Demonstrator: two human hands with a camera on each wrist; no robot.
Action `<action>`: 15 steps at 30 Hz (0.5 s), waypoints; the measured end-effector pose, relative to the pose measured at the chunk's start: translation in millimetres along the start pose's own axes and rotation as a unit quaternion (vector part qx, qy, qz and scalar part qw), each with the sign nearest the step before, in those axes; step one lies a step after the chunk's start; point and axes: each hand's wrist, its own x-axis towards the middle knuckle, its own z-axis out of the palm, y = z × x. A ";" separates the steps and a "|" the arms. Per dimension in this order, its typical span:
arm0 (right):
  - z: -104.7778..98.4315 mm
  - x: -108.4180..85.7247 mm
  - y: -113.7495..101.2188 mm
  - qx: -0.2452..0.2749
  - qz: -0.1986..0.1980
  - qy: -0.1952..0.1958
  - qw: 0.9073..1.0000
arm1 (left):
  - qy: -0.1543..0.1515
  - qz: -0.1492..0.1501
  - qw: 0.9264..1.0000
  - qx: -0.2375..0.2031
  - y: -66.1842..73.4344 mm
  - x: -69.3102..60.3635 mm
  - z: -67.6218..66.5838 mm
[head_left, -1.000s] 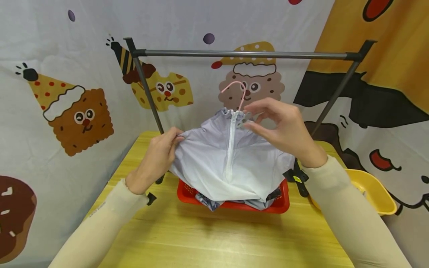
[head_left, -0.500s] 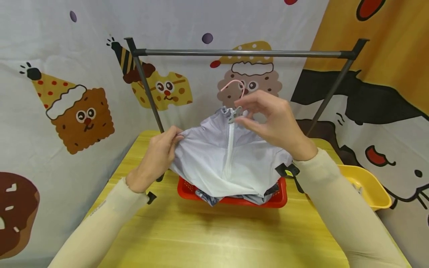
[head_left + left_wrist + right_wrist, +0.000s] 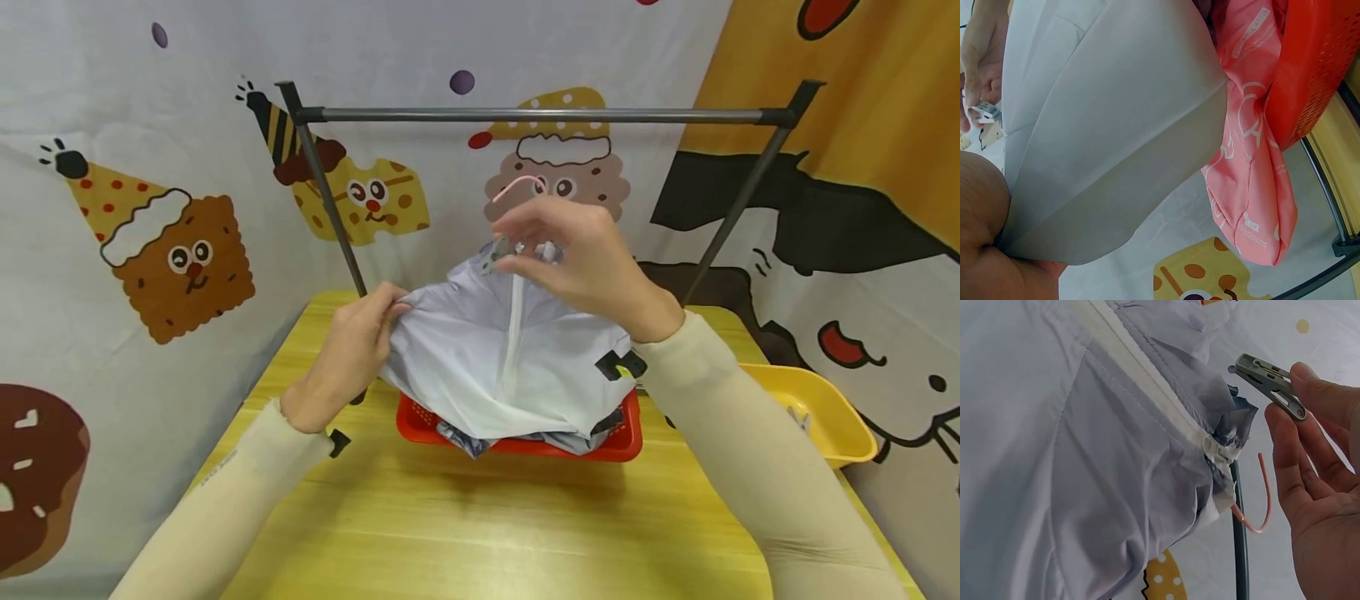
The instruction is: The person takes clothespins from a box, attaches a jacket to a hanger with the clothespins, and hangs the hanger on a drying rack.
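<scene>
A pale lilac-to-white zipped garment (image 3: 480, 358) spreads above the red basket, with a pink hanger hook (image 3: 521, 183) rising from its collar. My left hand (image 3: 348, 354) grips the garment's left side. Between the thumb and fingers of my right hand (image 3: 585, 258) is a grey clothespin (image 3: 497, 252), in front of the collar. In the right wrist view the clothespin (image 3: 1270, 384) is pinched beside the collar, apart from the fabric, and the zipper pull (image 3: 1216, 449) hangs near the pink hook (image 3: 1266, 494).
Red basket (image 3: 525, 450) holds other clothes, and pink fabric (image 3: 1250, 156) hangs by it in the left wrist view. A grey metal rack bar (image 3: 540, 115) spans behind. On the right stands a yellow basin (image 3: 832, 417) with grey items inside.
My right hand has moved left across the collar with the clothespin, from the hook's right side to just left of the zipper. The left hand keeps its grip on the garment.
</scene>
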 end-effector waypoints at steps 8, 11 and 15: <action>8.5 11.7 -3.6 0.050 0.019 -0.016 0.998 | -0.001 -0.010 1.000 0.006 2.3 -0.3 -2.7; 7.7 12.7 -5.2 0.044 0.019 -0.021 0.999 | -0.005 -0.009 1.000 0.002 2.8 -0.9 -1.1; 5.1 13.8 -5.8 0.027 0.012 -0.020 0.999 | -0.005 -0.001 1.000 -0.007 3.6 0.2 1.7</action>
